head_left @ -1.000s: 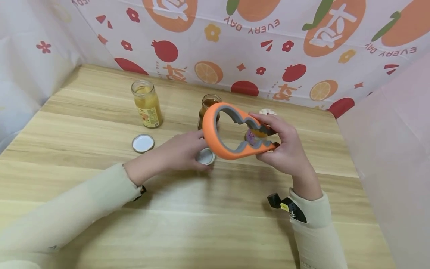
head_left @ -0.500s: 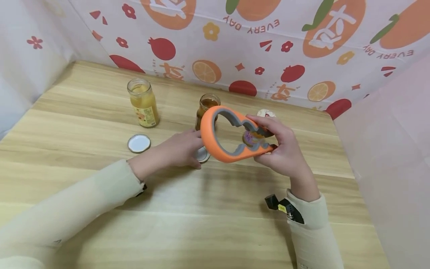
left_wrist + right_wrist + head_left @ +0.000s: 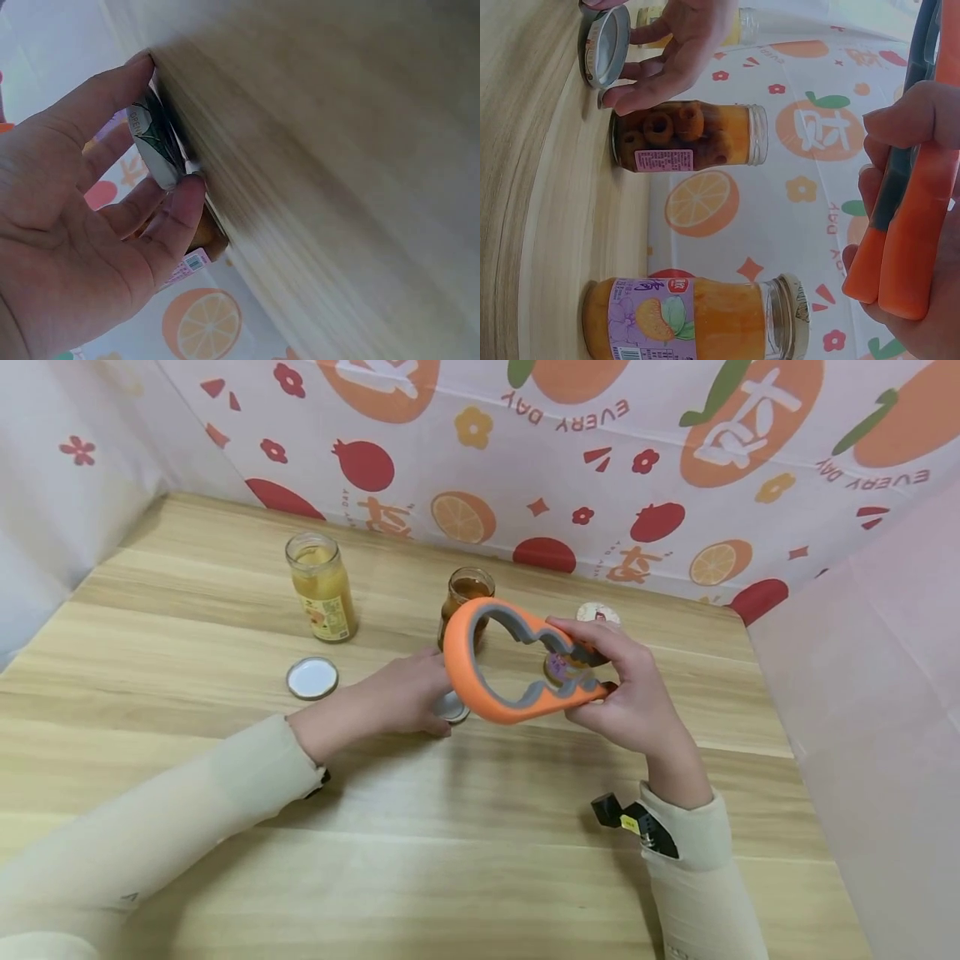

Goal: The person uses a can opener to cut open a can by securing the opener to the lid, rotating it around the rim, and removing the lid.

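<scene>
My left hand (image 3: 405, 695) is low over the table, with thumb and fingertips around the rim of a metal jar lid (image 3: 154, 146). The lid's pale inside faces up in the head view, right at the tabletop. Just behind it stands an open glass jar of dark brown fruit (image 3: 679, 131), partly hidden by the tool in the head view. My right hand (image 3: 626, 681) grips an orange and grey jar opener (image 3: 491, 708) by its two handles, held up above the table. Beneath the opener is a lidded jar with a purple label (image 3: 656, 319), its patterned lid (image 3: 597, 612) showing behind the hand.
An open jar of yellow fruit (image 3: 326, 597) stands at the back left. In front of it a second lid (image 3: 312, 678) lies with its white inside up. The wooden table (image 3: 420, 860) ends at a fruit-printed curtain (image 3: 555, 468) behind the jars.
The head view has shifted slightly. My left hand has drawn in a little with the lid, its thumb now closer to the rim. The jar opener has dipped slightly down and left.
</scene>
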A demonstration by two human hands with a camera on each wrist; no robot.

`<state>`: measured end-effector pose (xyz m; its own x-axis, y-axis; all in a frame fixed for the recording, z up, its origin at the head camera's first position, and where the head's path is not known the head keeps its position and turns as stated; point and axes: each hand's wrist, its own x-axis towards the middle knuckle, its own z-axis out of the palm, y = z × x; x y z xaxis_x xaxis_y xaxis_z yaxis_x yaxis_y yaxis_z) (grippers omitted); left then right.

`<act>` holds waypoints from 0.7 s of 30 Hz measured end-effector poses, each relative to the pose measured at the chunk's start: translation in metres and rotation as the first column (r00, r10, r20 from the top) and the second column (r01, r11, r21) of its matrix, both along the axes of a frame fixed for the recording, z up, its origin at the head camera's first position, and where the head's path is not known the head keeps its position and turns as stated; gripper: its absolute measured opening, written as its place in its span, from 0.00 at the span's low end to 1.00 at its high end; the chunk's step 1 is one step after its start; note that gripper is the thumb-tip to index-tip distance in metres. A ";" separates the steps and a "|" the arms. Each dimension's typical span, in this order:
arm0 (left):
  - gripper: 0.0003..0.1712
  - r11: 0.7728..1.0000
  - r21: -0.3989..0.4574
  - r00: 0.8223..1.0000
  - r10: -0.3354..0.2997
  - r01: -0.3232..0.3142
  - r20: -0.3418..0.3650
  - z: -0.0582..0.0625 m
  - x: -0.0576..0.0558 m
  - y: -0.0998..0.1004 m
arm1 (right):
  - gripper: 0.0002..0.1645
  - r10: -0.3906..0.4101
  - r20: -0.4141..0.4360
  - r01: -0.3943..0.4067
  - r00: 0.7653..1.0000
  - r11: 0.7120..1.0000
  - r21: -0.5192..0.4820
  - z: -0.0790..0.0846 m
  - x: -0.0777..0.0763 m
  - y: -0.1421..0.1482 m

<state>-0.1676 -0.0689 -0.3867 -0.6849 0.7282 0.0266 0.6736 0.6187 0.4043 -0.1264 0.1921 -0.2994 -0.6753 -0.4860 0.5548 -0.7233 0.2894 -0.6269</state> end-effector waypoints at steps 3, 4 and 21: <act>0.40 1.000 0.002 1.000 0.003 -0.003 0.011 0.004 0.000 0.001 | 0.36 0.004 -0.002 -0.004 1.000 1.000 0.000 0.001 0.000 0.000; 0.40 1.000 0.005 1.000 0.004 -0.004 0.018 0.004 0.001 0.001 | 0.36 0.004 0.000 -0.004 1.000 1.000 0.002 0.002 0.000 0.000; 0.39 0.997 0.073 0.999 0.007 -0.004 -0.040 0.008 0.007 0.005 | 0.38 -0.004 0.001 0.004 1.000 1.000 0.004 0.002 0.002 0.001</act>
<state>-0.1609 -0.0643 -0.3787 -0.6861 0.7197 0.1065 0.6868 0.5925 0.4210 -0.1246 0.1931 -0.2972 -0.6779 -0.4855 0.5521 -0.7215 0.2952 -0.6263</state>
